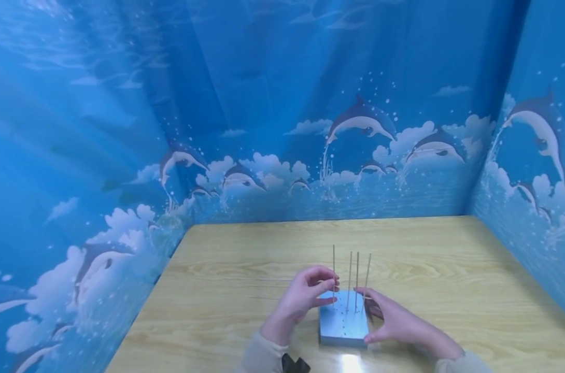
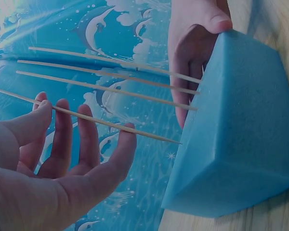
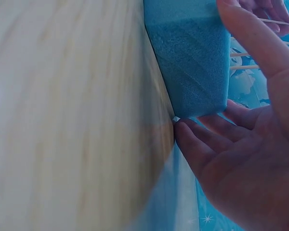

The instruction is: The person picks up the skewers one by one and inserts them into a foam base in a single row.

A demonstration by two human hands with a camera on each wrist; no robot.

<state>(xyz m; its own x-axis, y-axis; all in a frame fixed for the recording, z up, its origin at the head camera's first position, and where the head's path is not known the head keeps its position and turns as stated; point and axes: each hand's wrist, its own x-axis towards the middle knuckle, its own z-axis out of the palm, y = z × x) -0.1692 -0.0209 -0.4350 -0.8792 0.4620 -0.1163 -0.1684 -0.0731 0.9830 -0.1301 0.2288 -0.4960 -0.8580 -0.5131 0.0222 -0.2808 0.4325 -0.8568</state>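
A light blue foam block (image 1: 343,327) lies on the table, small dark holes scattered over its top. Three thin wooden skewers (image 2: 111,75) stand in it, the right one leaning slightly. My left hand (image 1: 303,294) pinches another skewer (image 2: 98,121) between thumb and fingers over the block's left part. In the left wrist view its pointed tip is right by the top face; whether it touches cannot be told. My right hand (image 1: 399,321) grips the block from the right, thumb at the near corner and fingers (image 3: 216,137) around the far side.
The wood-grain table (image 1: 226,290) runs back to a blue curtain (image 1: 273,103) printed with dolphins and clouds, which also hangs along the left and right sides. A black object (image 1: 295,364) is at the left cuff.
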